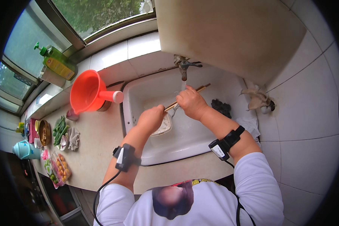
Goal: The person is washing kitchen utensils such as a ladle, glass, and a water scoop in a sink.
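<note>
Over a white sink (186,138), both of my hands grip a bundle of wooden chopsticks (171,106) that slants up to the right. My left hand (151,118) is closed on the lower left end. My right hand (191,102) is closed around the bundle nearer its upper right end, just below the running faucet (184,67). Water falls onto or beside the right hand. A light plastic basket (163,126) lies in the sink below the left hand, partly hidden by it. How many chopsticks there are I cannot tell.
A dark scouring pad (221,108) lies at the sink's right side, near a white plastic bag (248,125). Left of the sink stands a red water ladle (87,91). Farther left are green vegetables (60,130), a cloth (73,138), packed fruit (61,169) and a green pump bottle (59,63).
</note>
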Demonstrator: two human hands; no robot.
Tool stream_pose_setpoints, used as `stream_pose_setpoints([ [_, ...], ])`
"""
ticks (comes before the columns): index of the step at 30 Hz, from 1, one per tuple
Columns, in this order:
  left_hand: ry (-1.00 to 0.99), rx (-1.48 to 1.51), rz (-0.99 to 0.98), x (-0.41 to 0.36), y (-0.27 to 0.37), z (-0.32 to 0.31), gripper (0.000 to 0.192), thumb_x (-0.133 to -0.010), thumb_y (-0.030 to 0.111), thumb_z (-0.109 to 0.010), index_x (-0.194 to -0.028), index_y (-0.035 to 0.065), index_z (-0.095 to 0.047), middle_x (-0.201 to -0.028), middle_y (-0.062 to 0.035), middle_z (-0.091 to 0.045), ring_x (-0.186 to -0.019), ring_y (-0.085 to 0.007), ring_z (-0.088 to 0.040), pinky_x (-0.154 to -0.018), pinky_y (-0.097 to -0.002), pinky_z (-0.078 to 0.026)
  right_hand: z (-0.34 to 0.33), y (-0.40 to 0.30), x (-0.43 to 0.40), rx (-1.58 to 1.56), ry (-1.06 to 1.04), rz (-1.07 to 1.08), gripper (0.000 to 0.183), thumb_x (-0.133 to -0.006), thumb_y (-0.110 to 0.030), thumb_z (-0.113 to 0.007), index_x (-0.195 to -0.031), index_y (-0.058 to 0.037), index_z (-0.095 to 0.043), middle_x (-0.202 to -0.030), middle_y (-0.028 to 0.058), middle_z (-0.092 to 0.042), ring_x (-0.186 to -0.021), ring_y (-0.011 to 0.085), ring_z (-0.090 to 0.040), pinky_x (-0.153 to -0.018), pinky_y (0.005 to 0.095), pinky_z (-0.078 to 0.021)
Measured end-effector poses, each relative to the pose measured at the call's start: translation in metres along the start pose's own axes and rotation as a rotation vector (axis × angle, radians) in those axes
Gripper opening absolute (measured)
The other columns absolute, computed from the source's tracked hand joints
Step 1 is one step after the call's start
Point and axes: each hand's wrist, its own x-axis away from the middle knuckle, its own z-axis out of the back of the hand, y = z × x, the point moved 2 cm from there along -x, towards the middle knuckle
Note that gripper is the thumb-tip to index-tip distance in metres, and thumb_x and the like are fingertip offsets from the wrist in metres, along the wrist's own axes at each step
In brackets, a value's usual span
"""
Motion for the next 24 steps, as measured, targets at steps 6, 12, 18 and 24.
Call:
stream_pose_setpoints([
  [6,-0.014,0.231,0.149,0.031,0.018,0.000,0.028,-0.091,0.029,-0.042,-0.083,0.0022,-0.045,-0.072,-0.0202,-0.059,-0.068,-0.0406,-0.056,-0.061,-0.0474,-0.043,-0.007,0.023,0.000,0.122,0.165,0.146,0.010,-0.070,-0.005,-0.052,-0.079,-0.0097,-0.055,-0.089,0.0064,-0.057,-0.101,0.0226,-0.052,-0.101,0.0401,-0.0301],
  [12,-0.042,0.434,0.230,0.043,0.011,0.004,0.030,-0.092,0.030,-0.041,-0.084,0.0019,-0.050,-0.070,-0.0189,-0.056,-0.066,-0.0361,-0.054,-0.061,-0.0427,-0.042,-0.023,0.066,0.004,0.024,0.221,-0.131,0.025,-0.070,0.002,-0.055,-0.092,-0.0110,-0.056,-0.102,0.0078,-0.058,-0.106,0.0259,-0.050,-0.097,0.0409,-0.0347],
  [18,-0.045,1.015,0.372,0.042,-0.012,-0.025,0.037,-0.093,0.033,-0.040,-0.080,0.0035,-0.057,-0.060,-0.0026,-0.047,-0.054,-0.0116,-0.042,-0.052,-0.0262,-0.034,-0.045,0.067,0.032,-1.581,0.364,-1.233,0.019,-0.084,-0.024,-0.057,-0.098,-0.0109,-0.058,-0.095,0.0037,-0.061,-0.089,0.0188,-0.059,-0.079,0.0356,-0.0464],
  [24,-0.251,1.387,0.585,0.013,0.018,-0.049,0.035,-0.094,0.039,-0.035,-0.072,0.0139,-0.047,-0.055,0.0050,-0.037,-0.043,-0.0059,-0.027,-0.038,-0.0227,-0.020,-0.052,-0.047,0.022,-2.397,0.337,-1.101,0.029,-0.086,-0.017,-0.056,-0.111,-0.0045,-0.048,-0.098,0.0082,-0.057,-0.092,0.0222,-0.057,-0.076,0.0346,-0.0493],
])
